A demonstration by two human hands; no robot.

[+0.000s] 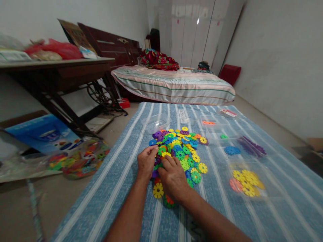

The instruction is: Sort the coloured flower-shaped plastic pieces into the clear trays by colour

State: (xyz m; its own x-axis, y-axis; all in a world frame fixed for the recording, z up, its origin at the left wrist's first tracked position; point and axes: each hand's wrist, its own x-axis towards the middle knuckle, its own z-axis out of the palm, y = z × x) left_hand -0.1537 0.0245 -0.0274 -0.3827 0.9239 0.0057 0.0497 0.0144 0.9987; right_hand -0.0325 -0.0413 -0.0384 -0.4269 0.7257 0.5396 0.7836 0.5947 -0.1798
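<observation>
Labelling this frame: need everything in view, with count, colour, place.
Disc pile: one, mixed colours, mid-cloth
Boxed discs: several, yellow, pink, blue, purple, green, right of pile
Orange pieces: uncounted, orange, far right
Boxes: several, clear, on cloth
Cloth: one, blue with white stripes, under pile
Bed: one, pale striped cover, beyond cloth
Quilt: one, red patterned, on bed
Heap: one, dark, on bed
Headboard: one, dark red, bed's left
Wardrobe: one, pale, back
Table: one, dark, left
Table bag: one, red, left
Floor bag: one, clear, left
Blue box: one, blue, left floor
Red box: one, red, near table
Red item: one, red, right of bed
Left hand: one, bare, pile's left edge
Right hand: one, bare, over pile
</observation>
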